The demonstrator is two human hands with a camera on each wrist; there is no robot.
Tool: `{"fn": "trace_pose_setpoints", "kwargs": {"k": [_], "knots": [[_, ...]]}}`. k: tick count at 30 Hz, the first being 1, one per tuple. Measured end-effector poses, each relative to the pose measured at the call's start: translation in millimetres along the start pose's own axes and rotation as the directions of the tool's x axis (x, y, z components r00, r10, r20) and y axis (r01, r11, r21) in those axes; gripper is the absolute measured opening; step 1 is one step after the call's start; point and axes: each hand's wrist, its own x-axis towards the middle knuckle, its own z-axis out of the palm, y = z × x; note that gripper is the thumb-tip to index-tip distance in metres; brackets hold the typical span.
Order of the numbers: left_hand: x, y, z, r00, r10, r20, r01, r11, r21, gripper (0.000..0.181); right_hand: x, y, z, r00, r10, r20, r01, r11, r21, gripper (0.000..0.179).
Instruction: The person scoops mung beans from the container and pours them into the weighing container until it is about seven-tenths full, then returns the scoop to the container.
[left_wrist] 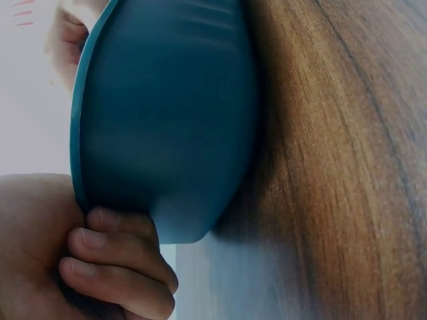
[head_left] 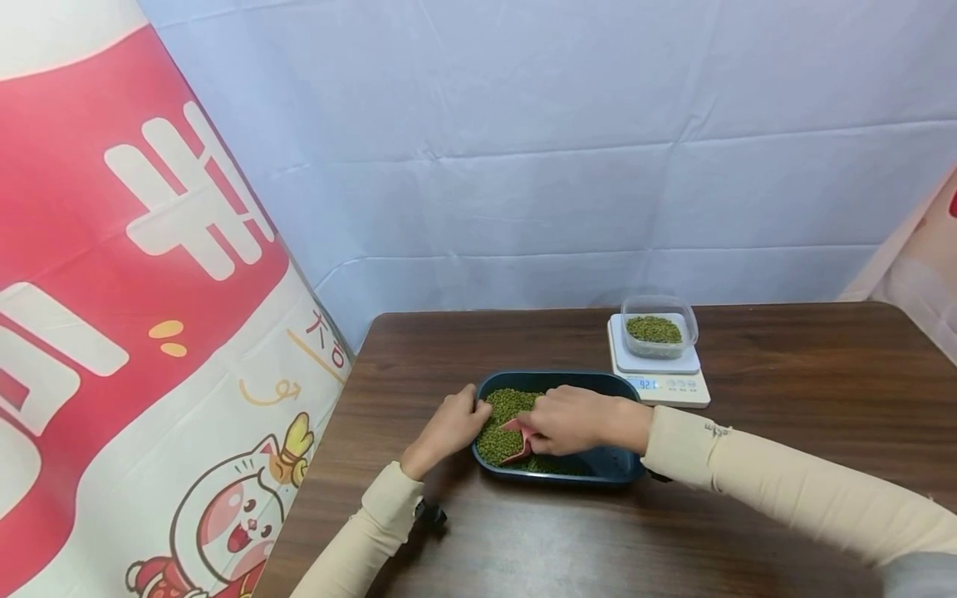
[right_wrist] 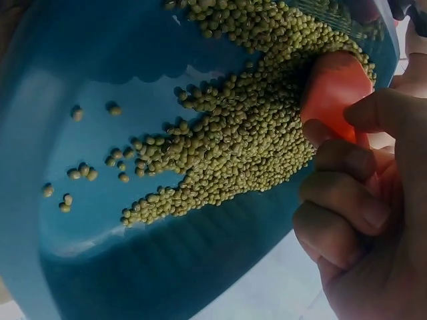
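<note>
A dark blue basin stands on the table, green mung beans heaped toward its left end. With curled fingers my left hand grips the basin's left rim; in the left wrist view the fingers bend against the outer wall. My right hand reaches inside and holds a pink-red scoop by its handle. In the right wrist view the scoop is pushed into the beans, its front edge hidden among them. A few loose beans lie across the basin's bare floor.
Behind the basin, to the right, sits a white digital scale with a lit display. On it rests a clear plastic container partly filled with mung beans. The brown wooden table backs onto a pale cloth; a printed banner hangs at left.
</note>
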Motion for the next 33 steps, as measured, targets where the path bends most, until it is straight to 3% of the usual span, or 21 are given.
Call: {"fn": "trace_pose_setpoints", "kwargs": {"k": [9, 33], "knots": [[-0.9, 1.3, -0.4, 1.000, -0.001, 0.005, 0.001, 1.000, -0.014, 0.020, -2.4, -2, 7, 0.997, 0.070, 0.030, -0.072, 0.995, 0.069, 0.015], [-0.3, -0.3, -0.6, 1.000, 0.011, -0.005, -0.011, 1.000, 0.001, 0.019, -13.5, 3, 18, 0.997, 0.067, -0.030, -0.059, 0.974, 0.217, 0.012]]}}
